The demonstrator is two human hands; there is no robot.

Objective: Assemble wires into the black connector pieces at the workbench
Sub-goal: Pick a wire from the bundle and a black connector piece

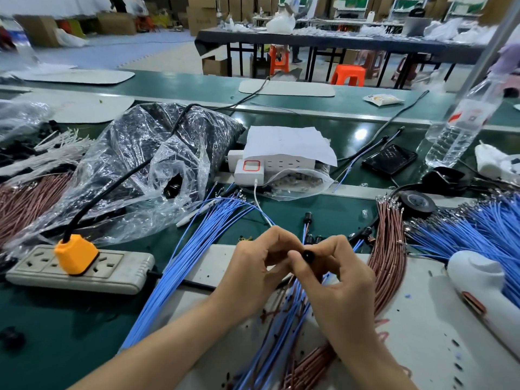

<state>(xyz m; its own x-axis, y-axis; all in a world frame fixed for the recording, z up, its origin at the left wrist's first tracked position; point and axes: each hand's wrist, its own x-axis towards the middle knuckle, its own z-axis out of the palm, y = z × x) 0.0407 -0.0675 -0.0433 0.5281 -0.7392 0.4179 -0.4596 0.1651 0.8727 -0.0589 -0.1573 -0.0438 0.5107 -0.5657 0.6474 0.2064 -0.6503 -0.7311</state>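
Black connector (308, 255) in a pinch betw. left hand (260, 267) and right hand (347, 280), fingers of both curled on it, just above blue wires (168, 280), prob. to keep its open end in view. Brown wires (389, 263) fanned beside right hand for quick grabs; can't tell re any wire seated

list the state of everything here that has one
connector, pinched between left hand and right hand
orange plug, plugged into power strip
phone, lying flat, screen dark
water bottle, standing, water inside
plastic bag, crumpled, open
tape roll, lying flat
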